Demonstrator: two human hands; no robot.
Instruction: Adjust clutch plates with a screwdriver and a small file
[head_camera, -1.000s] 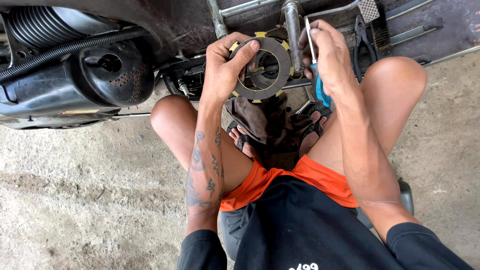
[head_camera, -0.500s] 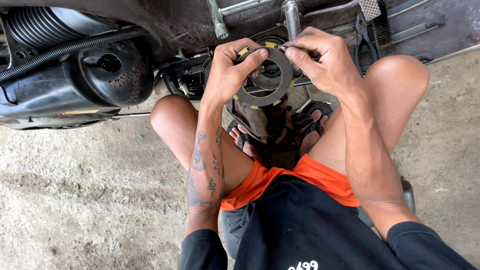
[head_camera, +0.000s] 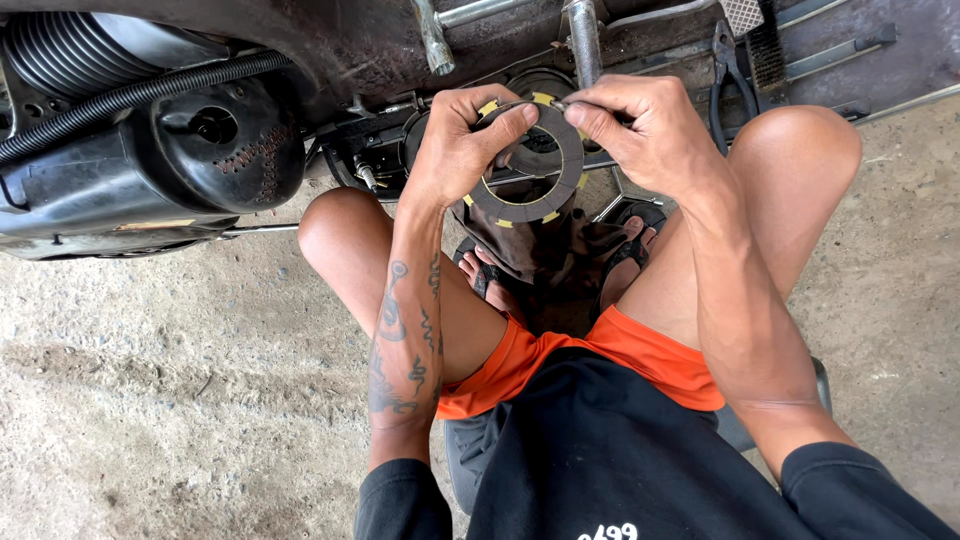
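Inspection step: left hand (head_camera: 455, 150) grips friction ring (head_camera: 528, 165) at rim; right hand (head_camera: 640, 130) pinches top edge. Both above engine opening (head_camera: 535, 85). Next, in my view: steady rotation, firm two-hand hold.

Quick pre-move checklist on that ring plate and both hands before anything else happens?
1. Left hand grips the ring plate: ok.
2. Right hand pinches the plate's upper rim: ok.
3. Plate held clear of the engine housing: ok.
4. Pliers within reach on the vehicle floor: ok.
5. Plate faces free of wear: cannot tell.
6. Brown rag lies under the plate: ok.
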